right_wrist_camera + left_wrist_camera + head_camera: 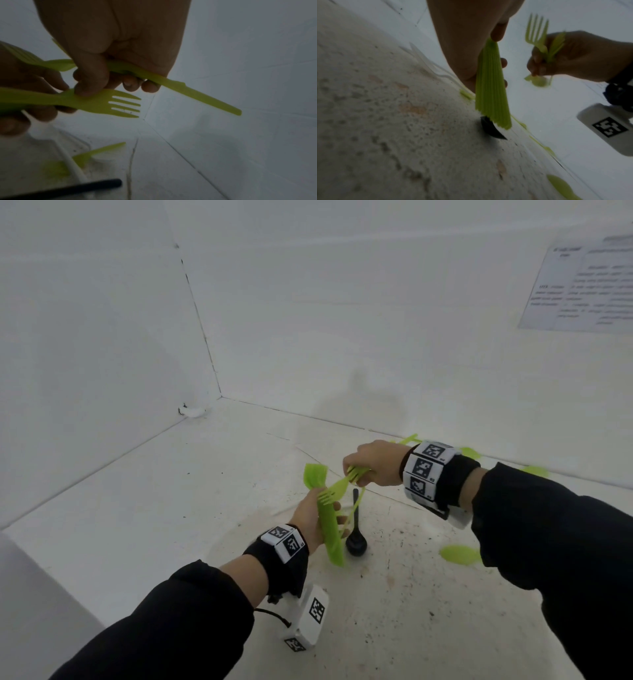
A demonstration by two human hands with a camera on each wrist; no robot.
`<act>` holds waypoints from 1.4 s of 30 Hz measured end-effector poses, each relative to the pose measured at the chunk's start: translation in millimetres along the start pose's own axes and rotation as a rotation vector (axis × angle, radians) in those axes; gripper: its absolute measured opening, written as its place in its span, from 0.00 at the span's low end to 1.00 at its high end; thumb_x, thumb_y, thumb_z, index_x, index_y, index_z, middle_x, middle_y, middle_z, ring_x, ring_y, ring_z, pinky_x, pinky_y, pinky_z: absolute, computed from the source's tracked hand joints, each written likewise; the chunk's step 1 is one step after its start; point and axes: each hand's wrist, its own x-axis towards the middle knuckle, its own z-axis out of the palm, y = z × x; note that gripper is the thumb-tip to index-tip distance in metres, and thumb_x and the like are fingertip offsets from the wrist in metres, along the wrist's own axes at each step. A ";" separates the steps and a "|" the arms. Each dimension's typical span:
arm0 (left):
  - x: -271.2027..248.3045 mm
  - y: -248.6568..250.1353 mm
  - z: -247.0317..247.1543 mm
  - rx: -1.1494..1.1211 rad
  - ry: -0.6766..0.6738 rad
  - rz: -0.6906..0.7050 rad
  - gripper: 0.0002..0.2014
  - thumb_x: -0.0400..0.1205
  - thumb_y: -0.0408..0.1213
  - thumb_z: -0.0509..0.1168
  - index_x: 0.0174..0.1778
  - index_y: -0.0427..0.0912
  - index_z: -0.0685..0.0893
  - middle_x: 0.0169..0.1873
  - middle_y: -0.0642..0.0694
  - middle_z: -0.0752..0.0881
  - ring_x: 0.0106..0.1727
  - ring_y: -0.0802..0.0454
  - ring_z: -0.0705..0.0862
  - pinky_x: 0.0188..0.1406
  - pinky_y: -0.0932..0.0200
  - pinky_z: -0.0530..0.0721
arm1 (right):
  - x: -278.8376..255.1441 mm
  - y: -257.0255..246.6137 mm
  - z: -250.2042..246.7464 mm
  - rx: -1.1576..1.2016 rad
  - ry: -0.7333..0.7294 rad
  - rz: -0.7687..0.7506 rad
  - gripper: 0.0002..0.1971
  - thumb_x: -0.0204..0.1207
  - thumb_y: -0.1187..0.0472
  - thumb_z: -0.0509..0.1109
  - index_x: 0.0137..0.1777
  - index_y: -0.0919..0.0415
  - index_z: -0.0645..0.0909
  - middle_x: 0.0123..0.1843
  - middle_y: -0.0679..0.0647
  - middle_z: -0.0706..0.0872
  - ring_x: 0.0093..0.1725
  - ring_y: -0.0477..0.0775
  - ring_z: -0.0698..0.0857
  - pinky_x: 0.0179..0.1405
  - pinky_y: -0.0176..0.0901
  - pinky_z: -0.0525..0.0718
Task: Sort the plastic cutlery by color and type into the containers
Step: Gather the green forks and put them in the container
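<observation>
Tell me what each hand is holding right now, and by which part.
Left hand grips a bundle of green cutlery around its handles. Right hand holds a green knife by its handle and pinches a green fork at its neck.

Two hands are showing: one left hand (313, 517) and one right hand (373, 462). Two green forks are showing their tines between them, one (330, 491) nearer the left hand and one (356, 472) at the right hand. One green knife (197, 94) is sitting in the right hand's curled fingers. One stack of green cutlery (330, 534) is sitting in the left hand, its pieces pressed too close together to count. One black spoon (356, 537) is lying on the worktop (171, 508). Three loose green spoons are lying toward the worktop's right edge: one (459, 554) nearer, two (534, 470) (469, 451) by the far edge.
</observation>
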 end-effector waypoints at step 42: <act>19.8 -18.7 20.1 -0.269 0.041 0.156 0.08 0.87 0.34 0.53 0.44 0.42 0.76 0.38 0.41 0.77 0.36 0.46 0.77 0.35 0.52 0.80 | -20.9 -43.3 71.4 0.942 0.528 0.502 0.09 0.72 0.60 0.72 0.50 0.63 0.85 0.41 0.52 0.85 0.44 0.46 0.80 0.43 0.31 0.75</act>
